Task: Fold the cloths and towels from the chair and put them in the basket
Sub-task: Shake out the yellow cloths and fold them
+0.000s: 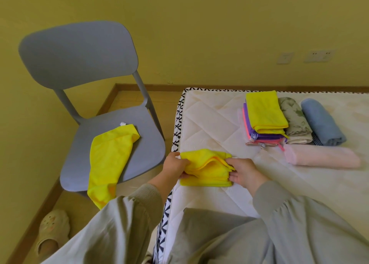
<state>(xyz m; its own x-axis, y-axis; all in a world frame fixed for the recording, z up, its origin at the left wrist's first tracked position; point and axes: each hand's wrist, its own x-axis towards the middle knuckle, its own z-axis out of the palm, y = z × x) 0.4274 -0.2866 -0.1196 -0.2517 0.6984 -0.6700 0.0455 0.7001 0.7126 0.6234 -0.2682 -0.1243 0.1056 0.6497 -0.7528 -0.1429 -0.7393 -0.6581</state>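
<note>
Yellow microfibre cloth (205, 170) is getting folded on the white quilted mattress (209, 120), left hand (177, 167) pinching one end and right hand (242, 173) pinching the loose layers at its fingertips, probably needing those pressing flat next.

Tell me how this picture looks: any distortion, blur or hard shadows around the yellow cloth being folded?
Head view: the wide lens bows the chair back and mattress edge; light is soft, even and yellowish, with faint shadows under the left hand and right hand; the half-folded yellow cloth is sharp, the wall sockets soft.
</note>
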